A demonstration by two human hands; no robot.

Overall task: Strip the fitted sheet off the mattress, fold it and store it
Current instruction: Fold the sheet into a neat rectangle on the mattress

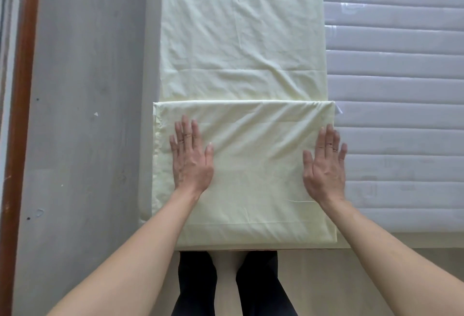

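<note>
The pale yellow fitted sheet (241,39) lies as a long folded strip along the left side of the white quilted mattress (396,69). Its near end is folded over onto itself into a thicker rectangular panel (256,177). My left hand (191,156) rests flat on the left part of that panel, fingers straight and pointing away from me. My right hand (324,165) lies flat on the panel's right edge, fingers spread, partly over the mattress.
A grey wall or floor surface (88,115) runs along the left of the mattress, with a brown wooden frame (21,115) beyond it. My legs in dark trousers (236,285) stand at the mattress's near edge on a pale floor.
</note>
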